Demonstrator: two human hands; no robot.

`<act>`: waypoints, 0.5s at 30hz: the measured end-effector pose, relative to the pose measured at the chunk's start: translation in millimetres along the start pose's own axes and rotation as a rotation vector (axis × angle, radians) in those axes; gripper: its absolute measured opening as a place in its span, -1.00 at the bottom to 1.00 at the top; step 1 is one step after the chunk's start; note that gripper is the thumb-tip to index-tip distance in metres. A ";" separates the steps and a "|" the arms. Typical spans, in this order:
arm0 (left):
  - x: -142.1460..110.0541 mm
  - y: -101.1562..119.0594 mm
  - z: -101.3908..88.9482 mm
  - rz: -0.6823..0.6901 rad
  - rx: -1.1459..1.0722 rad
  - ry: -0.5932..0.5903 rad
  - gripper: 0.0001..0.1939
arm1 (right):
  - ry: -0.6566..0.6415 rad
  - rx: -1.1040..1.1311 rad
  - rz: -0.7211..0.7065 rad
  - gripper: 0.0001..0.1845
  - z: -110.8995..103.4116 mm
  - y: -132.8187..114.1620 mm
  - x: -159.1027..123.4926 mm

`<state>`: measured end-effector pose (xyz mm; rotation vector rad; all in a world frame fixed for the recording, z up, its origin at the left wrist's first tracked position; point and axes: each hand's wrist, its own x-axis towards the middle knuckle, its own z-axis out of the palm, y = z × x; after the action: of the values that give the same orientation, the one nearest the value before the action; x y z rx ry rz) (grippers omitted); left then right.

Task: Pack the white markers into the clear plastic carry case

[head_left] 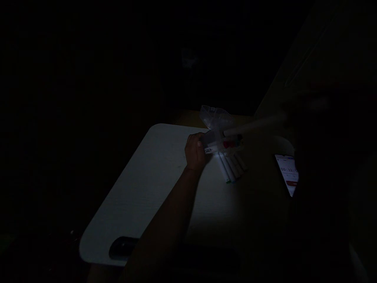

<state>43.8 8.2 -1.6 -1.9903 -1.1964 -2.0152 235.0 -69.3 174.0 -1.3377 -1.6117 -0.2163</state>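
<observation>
One clear plastic case [210, 139], flap raised, at the far edge of a white round-cornered tabletop [141, 177]; left hand [195, 150] clamped on its near end. One white-barrelled marker [253, 125], tip at the case; right hand [297, 112] at its outer end, in shadow, grip cannot be told. Several loose white markers with coloured ends [226, 169], fanned just below the case. One dark phone with lit screen [287, 169], farther right.

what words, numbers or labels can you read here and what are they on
"00:32:" on the phone screen, last digits unclear; its other lines are too small to read.
Clear case: a dark mark shows there, too blurred to read.
White pens: no readable text.
</observation>
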 end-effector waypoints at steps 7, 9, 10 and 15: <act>1.0 0.1 -0.3 0.003 -0.005 -0.016 -0.49 | -0.181 0.105 0.051 -0.71 6.4 -23.5 -14.3; 1.1 0.1 -0.2 0.001 -0.009 -0.015 -0.49 | -0.282 0.176 0.022 -0.72 10.5 -18.4 -13.1; 1.1 0.2 -0.2 0.004 -0.007 -0.015 -0.49 | -0.329 0.206 0.012 -0.73 12.8 -15.2 -12.4; 0.3 0.3 -0.2 -0.005 0.002 -0.014 -0.51 | -0.539 0.224 -0.035 -0.72 24.6 -4.7 -12.8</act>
<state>43.8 8.0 -1.3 -2.0058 -1.2072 -2.0050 216.1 -62.9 154.2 -1.2551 -2.0338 0.3263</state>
